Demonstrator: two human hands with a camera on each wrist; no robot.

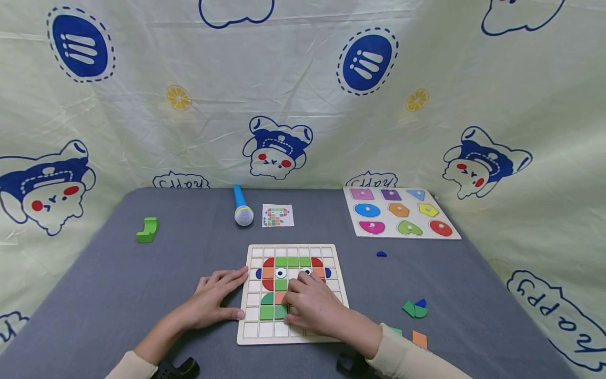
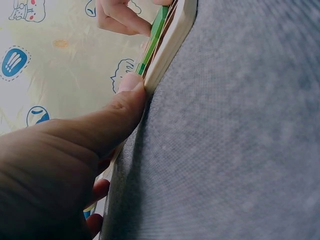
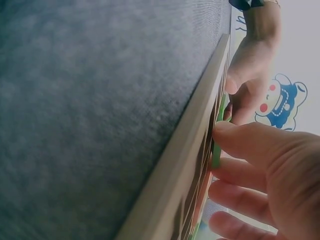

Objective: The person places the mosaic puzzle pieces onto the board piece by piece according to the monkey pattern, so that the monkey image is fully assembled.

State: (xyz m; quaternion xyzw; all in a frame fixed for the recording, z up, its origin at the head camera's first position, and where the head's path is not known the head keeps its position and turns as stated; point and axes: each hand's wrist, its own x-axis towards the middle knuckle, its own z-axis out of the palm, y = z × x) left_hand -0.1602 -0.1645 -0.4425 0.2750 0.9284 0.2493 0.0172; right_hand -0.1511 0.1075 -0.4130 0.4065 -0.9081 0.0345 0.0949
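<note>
A white gridded puzzle board (image 1: 265, 333) lies on the grey table, with red, orange, green and blue tiles and round eye pieces set in its squares. My left hand (image 1: 213, 301) rests against the board's left edge, its thumb (image 2: 131, 95) at the near part and fingertips farther up. Over the middle of the board, my right hand (image 1: 314, 305) pinches a green tile (image 3: 216, 155) between thumb and forefinger, low over the grid. Beside it are a light green square (image 1: 266, 313) and an orange square (image 1: 280, 298). The right hand hides several squares behind it.
Loose green pieces (image 1: 420, 312), a blue piece (image 1: 381, 254) and an orange tile (image 1: 419, 339) lie to the right. A pattern card (image 1: 278, 223), blue toy microphone (image 1: 243, 210) and shape board (image 1: 408, 233) lie at the back. A green block (image 1: 148, 230) sits at the left.
</note>
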